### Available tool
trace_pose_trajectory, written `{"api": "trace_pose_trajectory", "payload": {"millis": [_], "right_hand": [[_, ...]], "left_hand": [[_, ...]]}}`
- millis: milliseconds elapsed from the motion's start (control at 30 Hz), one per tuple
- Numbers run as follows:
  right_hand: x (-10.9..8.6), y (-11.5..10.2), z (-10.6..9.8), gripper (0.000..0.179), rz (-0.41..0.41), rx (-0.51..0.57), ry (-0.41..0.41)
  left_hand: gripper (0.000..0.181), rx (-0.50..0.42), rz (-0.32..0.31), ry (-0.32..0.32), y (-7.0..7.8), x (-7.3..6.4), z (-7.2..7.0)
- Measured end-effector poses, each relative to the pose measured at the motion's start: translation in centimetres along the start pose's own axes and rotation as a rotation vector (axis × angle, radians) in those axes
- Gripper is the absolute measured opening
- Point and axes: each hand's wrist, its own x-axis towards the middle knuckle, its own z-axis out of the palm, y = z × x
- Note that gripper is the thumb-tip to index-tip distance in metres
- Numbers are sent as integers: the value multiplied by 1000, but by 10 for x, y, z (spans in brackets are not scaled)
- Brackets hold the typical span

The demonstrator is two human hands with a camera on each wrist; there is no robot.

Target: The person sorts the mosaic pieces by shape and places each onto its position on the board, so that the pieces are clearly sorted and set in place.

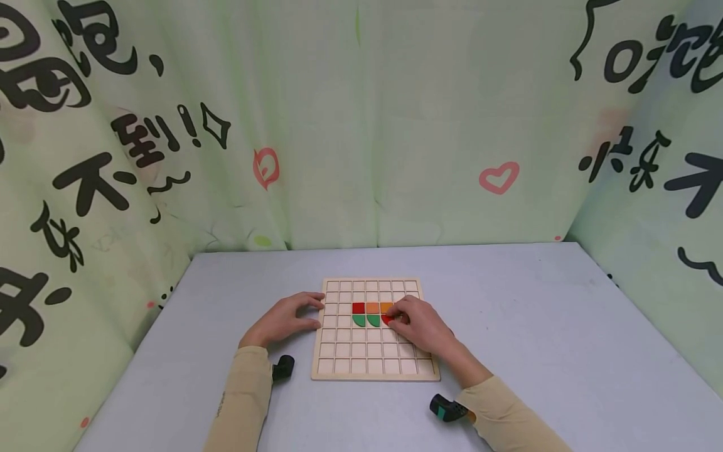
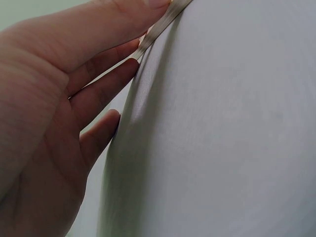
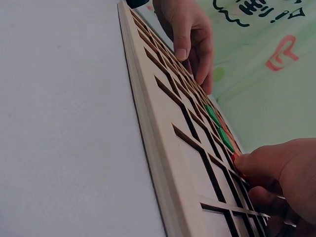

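Observation:
A square wooden grid board (image 1: pixel 373 378) lies flat on the table. My left hand (image 1: pixel 285 319) rests at its left edge, fingers and thumb extended and touching the side. In the left wrist view, fingertips meet the board's thin edge (image 2: pixel 160 30). With thumb and fingers, my right hand (image 1: pixel 422 325) pinches a red rounded piece (image 3: pixel 234 157) at a cell right of two green quarter-circle pieces (image 1: pixel 366 321). One row above sit a red square (image 1: pixel 358 308), an orange square (image 1: pixel 373 307) and a yellow-orange square (image 1: pixel 385 307), the last partly hidden by the right hand.
The white table (image 1: pixel 226 289) reaches beyond the board on every side. Behind and beside it hang pale green curtains (image 1: pixel 373 125) with dark lettering and red hearts. A black wrist camera (image 1: pixel 283 368) sits at the left sleeve, another camera (image 1: pixel 446 408) at the right.

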Motion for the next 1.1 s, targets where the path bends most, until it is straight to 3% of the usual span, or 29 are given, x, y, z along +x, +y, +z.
{"api": "trace_pose_trajectory", "payload": {"millis": [500,1100], "right_hand": [[-2,2,-1,10,-54,15,18],[-2,1,-1,11,-28,16,8]], "left_hand": [[35,30,32,-5,-1,0,-1],[36,26,31,-7,-1,0,-1]]}}
